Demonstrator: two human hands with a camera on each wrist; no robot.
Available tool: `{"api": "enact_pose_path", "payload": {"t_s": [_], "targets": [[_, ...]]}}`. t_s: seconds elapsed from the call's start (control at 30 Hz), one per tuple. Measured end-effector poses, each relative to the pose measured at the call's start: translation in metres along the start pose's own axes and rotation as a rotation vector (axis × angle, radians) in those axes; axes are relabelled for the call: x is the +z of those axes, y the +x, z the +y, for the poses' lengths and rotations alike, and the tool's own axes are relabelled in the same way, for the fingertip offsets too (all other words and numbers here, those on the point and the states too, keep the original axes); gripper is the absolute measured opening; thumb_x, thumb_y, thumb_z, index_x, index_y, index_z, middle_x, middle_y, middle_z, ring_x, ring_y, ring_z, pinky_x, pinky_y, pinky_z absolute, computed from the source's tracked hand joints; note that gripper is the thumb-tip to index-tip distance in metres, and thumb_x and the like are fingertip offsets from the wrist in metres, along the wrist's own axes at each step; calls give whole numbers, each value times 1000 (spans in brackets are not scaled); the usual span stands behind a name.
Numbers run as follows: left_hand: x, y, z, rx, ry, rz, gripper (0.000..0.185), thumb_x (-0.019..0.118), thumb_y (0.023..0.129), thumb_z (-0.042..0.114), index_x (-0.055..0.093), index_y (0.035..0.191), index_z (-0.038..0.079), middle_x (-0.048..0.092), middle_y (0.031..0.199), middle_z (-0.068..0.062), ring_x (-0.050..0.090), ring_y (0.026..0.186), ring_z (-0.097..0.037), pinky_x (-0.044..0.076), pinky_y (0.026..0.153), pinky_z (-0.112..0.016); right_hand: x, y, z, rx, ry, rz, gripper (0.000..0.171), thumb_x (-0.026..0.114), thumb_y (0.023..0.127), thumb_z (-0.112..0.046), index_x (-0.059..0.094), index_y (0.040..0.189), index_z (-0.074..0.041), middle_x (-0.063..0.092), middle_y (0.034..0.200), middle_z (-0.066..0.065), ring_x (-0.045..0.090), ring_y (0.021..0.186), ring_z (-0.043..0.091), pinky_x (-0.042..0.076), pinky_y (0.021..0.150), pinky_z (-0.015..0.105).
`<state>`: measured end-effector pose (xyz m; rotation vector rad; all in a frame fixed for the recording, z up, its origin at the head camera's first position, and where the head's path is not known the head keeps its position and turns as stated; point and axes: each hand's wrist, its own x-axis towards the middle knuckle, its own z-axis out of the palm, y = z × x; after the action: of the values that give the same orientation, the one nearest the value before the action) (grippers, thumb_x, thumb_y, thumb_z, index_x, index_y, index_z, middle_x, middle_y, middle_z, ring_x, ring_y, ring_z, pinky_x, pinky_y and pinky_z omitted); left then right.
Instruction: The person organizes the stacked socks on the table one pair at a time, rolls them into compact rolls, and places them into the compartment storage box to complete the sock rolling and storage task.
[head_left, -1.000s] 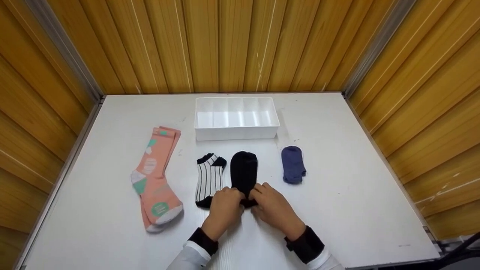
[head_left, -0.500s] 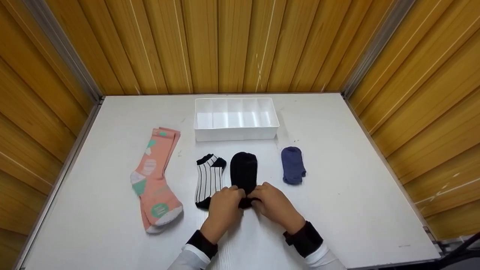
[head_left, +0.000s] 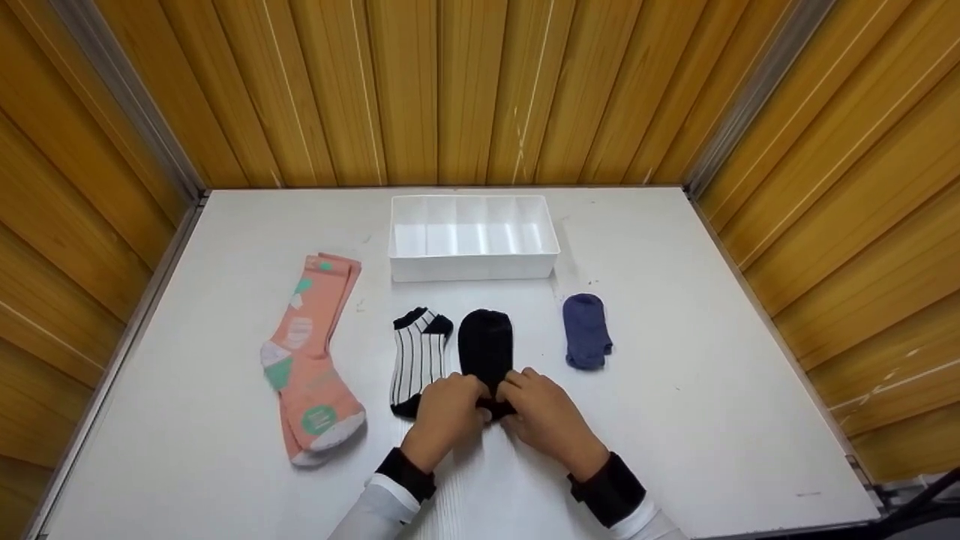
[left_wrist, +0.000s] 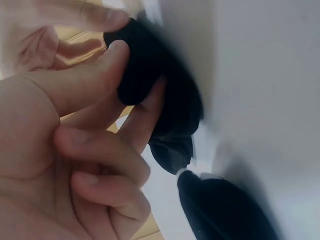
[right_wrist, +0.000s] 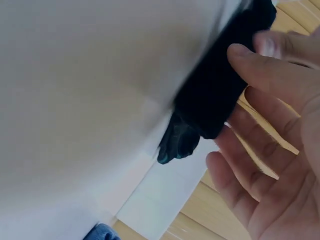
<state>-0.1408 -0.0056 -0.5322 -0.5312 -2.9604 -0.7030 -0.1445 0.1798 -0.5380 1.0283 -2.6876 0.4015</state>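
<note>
A pair of black socks (head_left: 486, 345) lies lengthwise on the white table, its near end between both hands. My left hand (head_left: 448, 411) pinches the left side of that near end; in the left wrist view its thumb and index finger (left_wrist: 155, 100) are on the black fabric. From the right, my right hand (head_left: 546, 412) pinches the same end, its thumb (right_wrist: 250, 57) on the fabric in the right wrist view. The near end appears folded up between the fingers. Beside my left hand lies a white sock pair with black stripes (head_left: 418, 360), its toe partly behind the hand.
Behind the socks stands a white divided box (head_left: 474, 268). Long pink socks (head_left: 311, 360) lie on the left, and small folded purple-blue socks (head_left: 586, 330) on the right. Wood-patterned panels (head_left: 465, 90) wall the table (head_left: 712, 375) at the back and both sides.
The black socks have shifted slightly toward me, their far end a little lower in view. Both hands keep hold of the near end, with small finger movements. Other socks and the box are unmoved.
</note>
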Motion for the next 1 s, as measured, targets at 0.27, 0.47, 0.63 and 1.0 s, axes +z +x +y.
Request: {"api": "enact_pose_path", "payload": {"t_s": [0.27,0.47,0.63,1.0], "targets": [[4,-8,3,20,69,98,23,89,71,19,70,82,17,67,77,0,67,67,-24,49,53,-37,3,2,5,54,94,-41,25,85,76,-10,73,98,-15,71,96,-5,61,87,14,54,76,30],[10,-7,6,32,178,152,22,86,72,12,71,88,15,63,81,-1,65,62,-25,50,52,-38,2,2,6,86,127,-77,27,81,79,-10,74,105,-16,71,101,-4,61,91,15,54,79,33],[11,-2,7,25,213,153,13,79,71,5,70,76,14,65,77,-3,65,59,-28,51,51,-41,3,3,5,66,93,-72,34,81,74,-6,73,105,-17,69,103,-4,59,92,17,53,81,34],[8,-4,12,40,238,139,18,85,71,16,74,85,13,66,85,-3,64,69,-26,52,55,-40,3,2,7,64,52,-41,27,80,81,-10,75,106,-18,69,106,-2,59,89,19,53,78,34]]}}
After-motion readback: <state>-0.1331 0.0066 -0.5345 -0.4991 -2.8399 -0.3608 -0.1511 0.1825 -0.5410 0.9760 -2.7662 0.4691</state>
